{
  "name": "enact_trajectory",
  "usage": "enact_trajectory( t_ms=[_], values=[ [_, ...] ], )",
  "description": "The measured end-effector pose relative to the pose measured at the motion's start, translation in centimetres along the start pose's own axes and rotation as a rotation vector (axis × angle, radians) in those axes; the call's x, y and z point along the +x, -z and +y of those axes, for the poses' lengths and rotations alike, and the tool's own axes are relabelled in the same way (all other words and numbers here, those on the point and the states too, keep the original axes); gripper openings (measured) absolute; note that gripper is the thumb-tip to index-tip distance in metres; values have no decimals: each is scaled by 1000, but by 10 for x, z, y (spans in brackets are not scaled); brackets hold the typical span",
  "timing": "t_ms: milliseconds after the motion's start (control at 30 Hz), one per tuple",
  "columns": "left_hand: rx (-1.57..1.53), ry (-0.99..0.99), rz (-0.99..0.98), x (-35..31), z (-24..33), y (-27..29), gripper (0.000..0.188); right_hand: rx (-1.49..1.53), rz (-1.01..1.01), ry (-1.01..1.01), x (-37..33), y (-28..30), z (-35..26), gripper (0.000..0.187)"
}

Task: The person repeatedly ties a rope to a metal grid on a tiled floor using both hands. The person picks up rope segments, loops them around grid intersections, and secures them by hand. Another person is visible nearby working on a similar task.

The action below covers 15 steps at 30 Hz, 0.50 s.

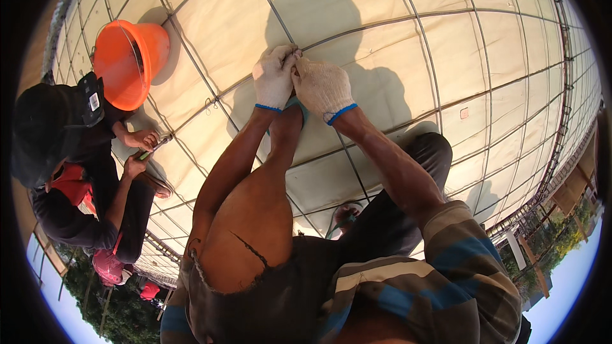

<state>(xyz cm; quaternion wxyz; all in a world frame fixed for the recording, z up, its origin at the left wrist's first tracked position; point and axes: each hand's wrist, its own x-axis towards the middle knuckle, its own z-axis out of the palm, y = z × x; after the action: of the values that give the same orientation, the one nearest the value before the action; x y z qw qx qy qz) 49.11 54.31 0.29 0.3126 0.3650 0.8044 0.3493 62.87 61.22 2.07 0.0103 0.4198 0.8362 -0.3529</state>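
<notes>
Both my hands wear off-white knit gloves with blue cuffs, and they meet at a crossing of thin steel rebar (363,28). My left hand (273,78) is closed, its fingers pinched together at the crossing. Pressed beside it, my right hand (323,88) is closed too, its fingertips against the left ones. Whatever lies between the fingers is too small and too hidden to make out. Beneath the bars spreads a cream-coloured sheet (389,67), with my shadow falling over it just beyond the hands.
An orange bucket (145,64) lies tilted at the left. Close by, a co-worker in a black cap (48,130) crouches, holding a green-handled tool (150,151) at another crossing. A wire loop (209,104) sits on the grid between us. Denser bars (565,89) edge the right side.
</notes>
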Motion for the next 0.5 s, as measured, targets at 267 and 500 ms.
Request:
enact_trajectory(
  t_ms=[267,500],
  values=[
    [58,-243,-193,6,-36,3,38,111,-185,-37,15,19,-23,40],
    [-1,-111,-106,3,-30,-1,34,-252,-350,231,70,48,17,47]
  ],
)
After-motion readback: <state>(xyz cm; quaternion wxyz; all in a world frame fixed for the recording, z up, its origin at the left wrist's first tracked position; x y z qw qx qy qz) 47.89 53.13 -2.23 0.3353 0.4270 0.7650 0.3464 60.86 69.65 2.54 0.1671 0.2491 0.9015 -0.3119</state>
